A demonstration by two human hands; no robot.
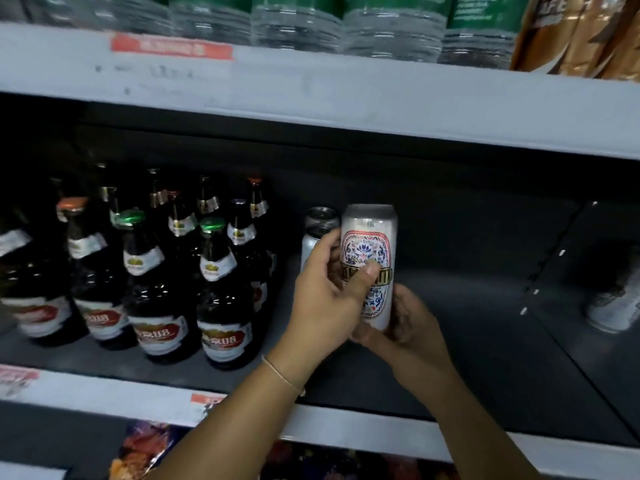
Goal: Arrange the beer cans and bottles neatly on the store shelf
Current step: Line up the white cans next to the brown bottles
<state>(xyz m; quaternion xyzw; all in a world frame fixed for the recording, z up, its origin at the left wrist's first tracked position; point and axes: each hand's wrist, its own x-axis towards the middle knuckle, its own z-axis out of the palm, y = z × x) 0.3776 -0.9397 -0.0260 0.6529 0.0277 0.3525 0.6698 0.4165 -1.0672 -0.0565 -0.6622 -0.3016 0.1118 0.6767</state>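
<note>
Both hands are on the white patterned can (369, 265), the left hand (329, 296) wrapped around its side and the right hand (412, 323) clasping its base, holding it upright just right of two grey cans (317, 233) already standing on the shelf. Left of those cans the brown beer bottles (156, 271) stand in rough rows, so the job looks about midway. Right of them the dark shelf floor (467, 341) is bare up to a divider, past which a lone can (613, 306) waits; water bottles (294, 26) fill the tier above.
</note>
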